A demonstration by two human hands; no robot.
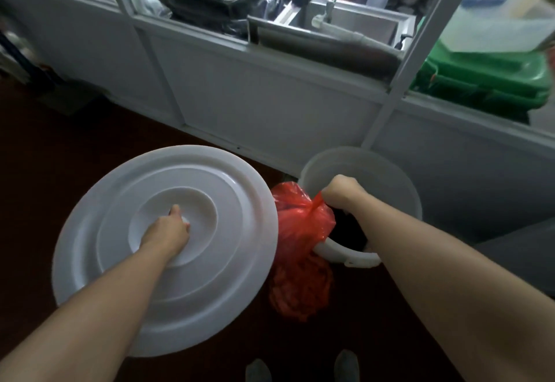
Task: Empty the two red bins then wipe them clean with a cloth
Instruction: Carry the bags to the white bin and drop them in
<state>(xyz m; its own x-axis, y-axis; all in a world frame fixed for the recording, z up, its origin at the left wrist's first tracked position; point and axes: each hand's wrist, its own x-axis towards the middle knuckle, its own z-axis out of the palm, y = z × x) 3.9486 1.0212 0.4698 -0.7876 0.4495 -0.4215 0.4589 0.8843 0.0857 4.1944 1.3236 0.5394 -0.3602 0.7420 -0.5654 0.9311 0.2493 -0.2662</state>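
Fingers of my left hand (168,230) are curled round the knob (185,220) at the centre of the white lid (99,231), and the lid is tilted, lower left of the frame. Fingers of my right hand (342,194) are closed in a fist on the knotted neck of the red bag (300,225), knuckles up, centre right. The bag hangs against the left rim of the white bucket (390,177), its lower part outside the wall.

Edges: the lid's right edge lies just beside the bag; I cannot tell whether they touch. The bucket stands near the grey partition (270,105). Dark floor (60,156) shows to the left and below, with two shoes (258,371) at the bottom edge. A green bin (480,81) sits upper right.

Both forearms are bare and reach in from the lower corners.
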